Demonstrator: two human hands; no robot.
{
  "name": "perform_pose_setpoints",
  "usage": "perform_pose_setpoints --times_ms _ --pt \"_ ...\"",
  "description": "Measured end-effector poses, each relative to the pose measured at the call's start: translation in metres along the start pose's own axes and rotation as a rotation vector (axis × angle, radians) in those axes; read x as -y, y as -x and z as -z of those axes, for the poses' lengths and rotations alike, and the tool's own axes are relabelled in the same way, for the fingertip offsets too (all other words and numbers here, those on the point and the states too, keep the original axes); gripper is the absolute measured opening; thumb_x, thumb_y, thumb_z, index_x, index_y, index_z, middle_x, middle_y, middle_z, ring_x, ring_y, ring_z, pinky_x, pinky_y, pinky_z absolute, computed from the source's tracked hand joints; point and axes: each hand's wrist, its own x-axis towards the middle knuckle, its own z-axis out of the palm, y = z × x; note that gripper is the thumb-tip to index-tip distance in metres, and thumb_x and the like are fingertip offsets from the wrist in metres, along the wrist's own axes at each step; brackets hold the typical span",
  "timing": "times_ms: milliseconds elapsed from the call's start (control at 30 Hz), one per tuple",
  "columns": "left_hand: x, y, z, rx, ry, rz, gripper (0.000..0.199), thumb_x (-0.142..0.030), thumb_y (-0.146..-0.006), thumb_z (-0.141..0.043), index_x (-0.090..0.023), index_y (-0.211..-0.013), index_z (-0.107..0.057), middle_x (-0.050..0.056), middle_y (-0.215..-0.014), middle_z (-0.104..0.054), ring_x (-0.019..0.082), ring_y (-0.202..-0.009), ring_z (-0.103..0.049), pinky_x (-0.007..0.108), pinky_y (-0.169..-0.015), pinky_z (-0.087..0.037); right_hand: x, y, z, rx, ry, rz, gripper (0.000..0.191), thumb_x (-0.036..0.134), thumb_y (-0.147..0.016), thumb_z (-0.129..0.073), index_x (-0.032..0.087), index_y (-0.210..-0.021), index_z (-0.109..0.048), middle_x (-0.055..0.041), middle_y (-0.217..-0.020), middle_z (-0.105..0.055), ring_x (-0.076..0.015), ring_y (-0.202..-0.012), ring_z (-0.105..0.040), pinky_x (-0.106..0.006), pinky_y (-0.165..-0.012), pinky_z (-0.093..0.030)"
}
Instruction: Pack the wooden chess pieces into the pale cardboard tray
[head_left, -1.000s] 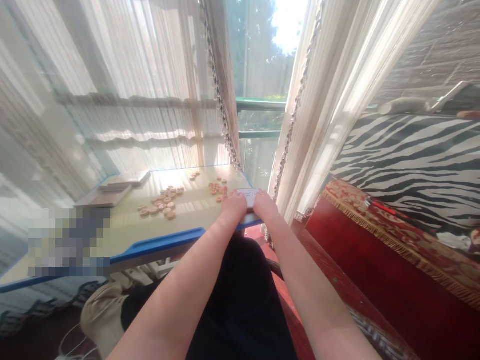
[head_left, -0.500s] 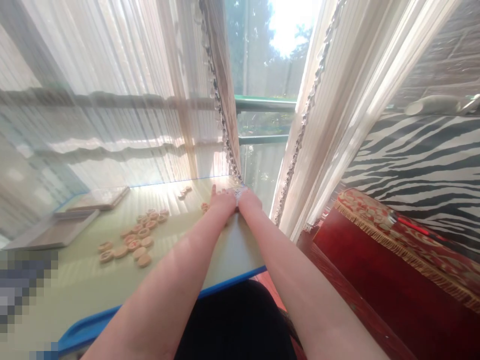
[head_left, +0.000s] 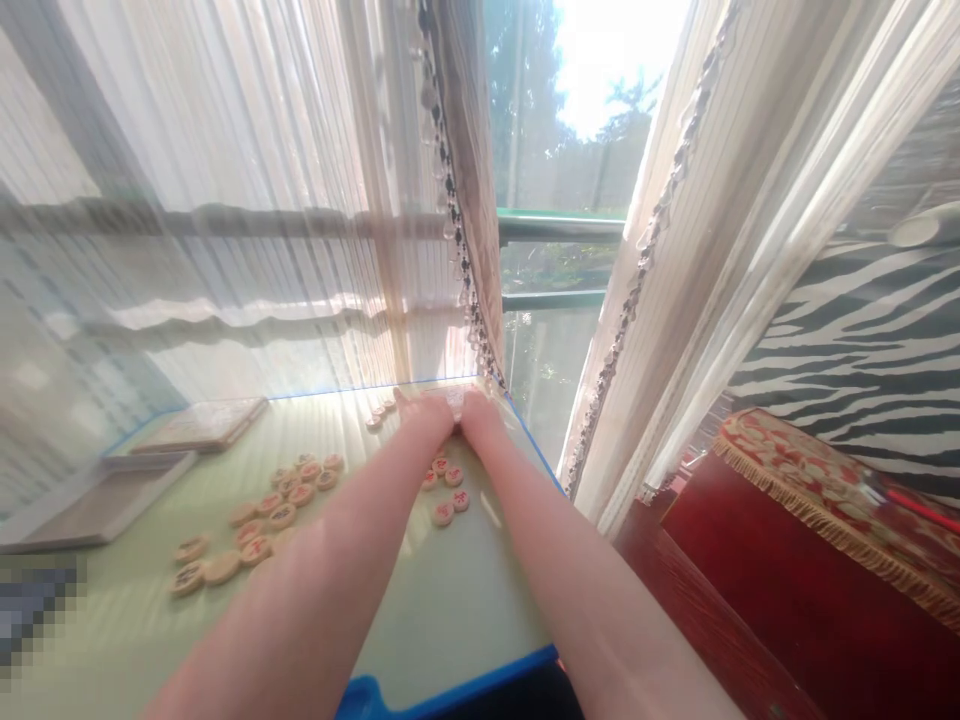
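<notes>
At the table's far right corner, my left hand (head_left: pixel 430 413) and my right hand (head_left: pixel 478 408) come close together. Between them is a small pale, patterned object (head_left: pixel 456 402), mostly covered, its kind unclear. Both hands look closed on it, though most fingers are hidden; one digit of the left sticks out to the left. Nearer to me, below the hands, lie several round wooden Chinese chess pieces (head_left: pixel 443 514) with red characters. A few more pieces (head_left: pixel 375 422) rest left of my left hand. The larger scattered group (head_left: pixel 282 516) spreads left of my left forearm, which hides part of it.
The pale table (head_left: pixel 442 610) has a blue edge. A shallow open tray (head_left: pixel 112 500) and a flat folded board or box (head_left: pixel 196 425) are at the left. Sheer curtains (head_left: pixel 315 200) hang behind the table, with a red cabinet (head_left: pixel 810 580) on the right.
My view has shifted, and both hands are now slightly left of where they were in the picture, still together. The red-marked pieces below them now show clearly.
</notes>
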Motion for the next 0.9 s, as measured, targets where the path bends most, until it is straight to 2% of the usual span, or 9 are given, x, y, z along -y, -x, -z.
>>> perform_pose_setpoints --times_ms 133,267,333,400,500,567,733,900 --pt "0.002 -0.005 0.005 0.118 -0.140 0.135 0.044 -0.013 -0.077 -0.051 -0.011 -0.121 -0.057 0.023 -0.130 -0.054 0.038 -0.116 -0.053 0.072 -0.102 -0.004 0.000 -0.002 -0.006 -0.093 -0.007 0.013 0.040 0.016 -0.092 -0.029 0.018 -0.123 -0.055 -0.0102 -0.133 -0.053 -0.0214 -0.116 -0.051 -0.034 -0.094 -0.040" --pt "0.001 -0.014 0.010 0.153 -0.193 0.102 0.046 -0.020 -0.081 -0.046 -0.014 -0.126 -0.054 0.020 -0.132 -0.053 0.036 -0.120 -0.050 0.070 -0.104 -0.005 0.002 0.000 -0.002 -0.176 0.030 0.021 0.036 0.016 -0.089 -0.033 0.015 -0.109 -0.064 -0.0133 -0.117 -0.061 -0.0279 -0.116 -0.048 -0.041 -0.093 -0.037" --pt "0.002 -0.020 0.010 0.145 -0.200 0.048 0.044 -0.021 -0.084 -0.042 -0.012 -0.125 -0.055 0.021 -0.131 -0.054 0.034 -0.121 -0.050 0.067 -0.105 -0.012 0.003 0.002 0.000 -0.207 0.049 0.033 0.035 0.017 -0.087 -0.036 0.014 -0.105 -0.065 -0.0138 -0.115 -0.061 -0.0293 -0.116 -0.046 -0.041 -0.094 -0.035" --pt "0.003 -0.025 0.010 0.137 -0.204 0.006 0.043 -0.020 -0.085 -0.039 -0.009 -0.123 -0.055 0.023 -0.129 -0.054 0.032 -0.120 -0.051 0.058 -0.106 -0.024 0.004 0.003 0.001 -0.218 0.058 0.045 0.035 0.016 -0.085 -0.037 0.014 -0.104 -0.066 -0.0137 -0.114 -0.062 -0.0285 -0.113 -0.047 -0.040 -0.093 -0.035" --pt "0.004 -0.029 0.009 0.121 -0.210 -0.013 0.042 -0.018 -0.086 -0.037 -0.004 -0.120 -0.056 0.025 -0.122 -0.057 0.029 -0.116 -0.054 0.043 -0.098 -0.040 0.003 0.002 0.000 -0.220 0.060 0.059 0.035 0.015 -0.084 -0.038 0.014 -0.104 -0.067 -0.0144 -0.113 -0.062 -0.0281 -0.114 -0.046 -0.039 -0.093 -0.035" --pt "0.003 -0.031 0.008 0.105 -0.211 -0.008 0.042 -0.020 -0.086 -0.037 -0.003 -0.120 -0.055 0.024 -0.118 -0.059 0.029 -0.113 -0.057 0.038 -0.092 -0.044 0.002 0.001 -0.001 -0.219 0.058 0.063 0.035 0.015 -0.083 -0.039 0.013 -0.104 -0.067 -0.0147 -0.113 -0.062 -0.0287 -0.115 -0.045 -0.039 -0.093 -0.035" --pt "0.004 -0.033 0.007 0.089 -0.191 0.006 0.040 -0.021 -0.085 -0.041 -0.008 -0.120 -0.056 0.021 -0.116 -0.061 0.029 -0.109 -0.059 0.037 -0.089 -0.046 0.000 -0.001 -0.002 -0.210 0.070 0.077 0.036 0.015 -0.082 -0.039 0.012 -0.105 -0.067 -0.0127 -0.113 -0.063 -0.0286 -0.114 -0.046 -0.038 -0.095 -0.034" --pt "0.007 -0.036 0.006 0.104 -0.168 0.008 0.040 -0.021 -0.085 -0.043 -0.007 -0.120 -0.056 0.022 -0.116 -0.060 0.029 -0.107 -0.060 0.037 -0.086 -0.049 -0.002 -0.002 0.000 -0.195 0.065 0.098 0.035 0.015 -0.081 -0.041 0.014 -0.104 -0.067 -0.0107 -0.113 -0.063 -0.0260 -0.111 -0.047 -0.034 -0.097 -0.033"
